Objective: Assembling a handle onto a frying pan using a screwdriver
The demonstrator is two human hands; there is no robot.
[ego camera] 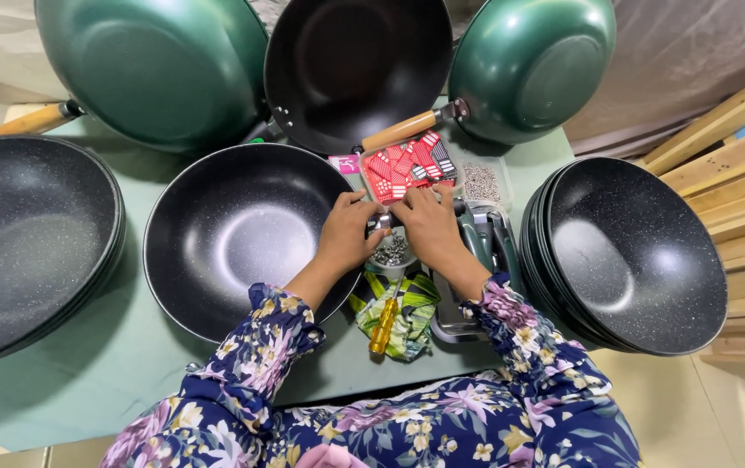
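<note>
- the left hand (348, 232) and right hand (429, 227) meet fingertip to fingertip over a small metal part (381, 223); the fingers are curled in on it, but it is too small and too covered to tell which hand really grips it.
- the part sits just above a small bowl (391, 253) of silvery screws, right in front of the person.
- beyond the fingertips lies a clear tray (409, 166) filled with red tags, and beside it on the right a clear packet (481, 183) of tiny grey bits.
- under the right wrist is a grey and green hand tool (474, 260), partly hidden by the arm.
- nearer the body a yellow-handled screwdriver (383, 326) lies on a green patterned wrapper (410, 314).
- just left of the left hand rests a black speckled pan (234, 234), open side up.
- a stack of black pans (637, 251) stands on the right, another stack (30, 238) on the left.
- at the back, two green pans (160, 65) (533, 61) lean showing their undersides, with a black pan with a wooden handle (351, 61) between them.
- everything stands on a pale green tabletop (86, 373).
- wooden slats (736, 165) lie to the right, a pale sheet (693, 52) hangs behind, and the floor is light.
</note>
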